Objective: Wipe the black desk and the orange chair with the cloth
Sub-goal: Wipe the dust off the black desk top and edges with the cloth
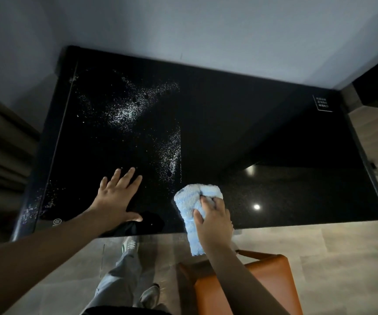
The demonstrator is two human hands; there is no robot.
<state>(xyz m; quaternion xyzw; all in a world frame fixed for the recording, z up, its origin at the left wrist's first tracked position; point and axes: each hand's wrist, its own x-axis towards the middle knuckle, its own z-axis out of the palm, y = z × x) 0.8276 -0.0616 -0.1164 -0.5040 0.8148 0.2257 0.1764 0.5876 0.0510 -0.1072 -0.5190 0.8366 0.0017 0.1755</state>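
Two bare hands are seen over the black desk (240, 137), whose glossy top is set against a pale wall at its far edge. The left hand (117, 198) is laid flat on the desk near the front edge, left of centre, with fingers straight and spread and the thumb stretched out towards the front edge. The right hand (214, 220) is curled round a light blue cloth (194, 201), the fingers dug into its bunched folds; the cloth is pressed on the desk at the front edge, about midway along, and one end is left hanging past that edge. White powdery specks (128, 108) are scattered across the left half of the desk, with a narrow streak running down towards the cloth and more specks along the left edge. The right half is seen dark and shiny, with two lamp reflections. The orange chair (272, 283) is placed on the wood-look floor (319, 246) just before the front edge, under the right forearm. Grey trousers and sneakers are visible below, left of the chair.
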